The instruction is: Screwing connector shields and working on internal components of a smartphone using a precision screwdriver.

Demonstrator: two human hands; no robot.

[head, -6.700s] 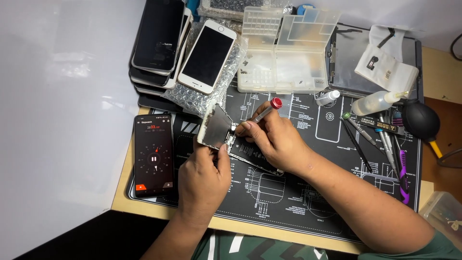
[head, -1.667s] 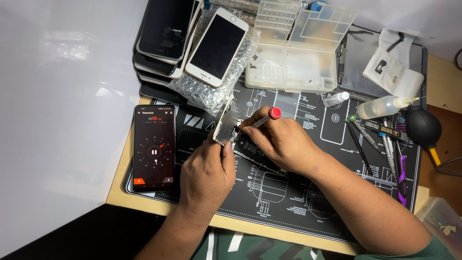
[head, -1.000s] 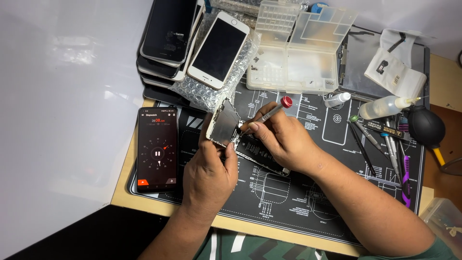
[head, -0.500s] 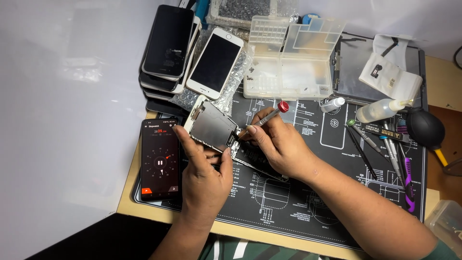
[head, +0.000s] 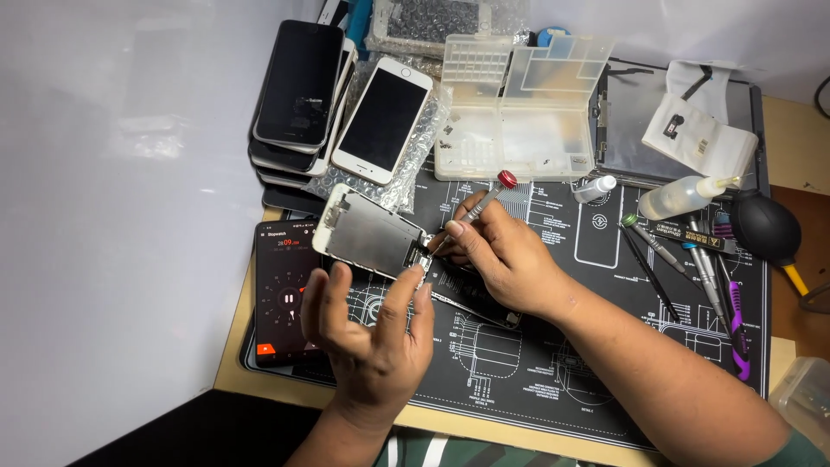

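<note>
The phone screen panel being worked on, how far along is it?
Done: the silver-backed phone screen panel is swung up off the dark phone body. In hand: the right hand works a red-capped screwdriver at its lower corner; the left hand is open beside it. Left: full separation.

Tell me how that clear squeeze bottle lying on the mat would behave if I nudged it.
The clear squeeze bottle lies on its side on the black mat, so its round body would probably roll. Being plastic, it is likely light. It might bump the black air blower close beside its nozzle.
</note>
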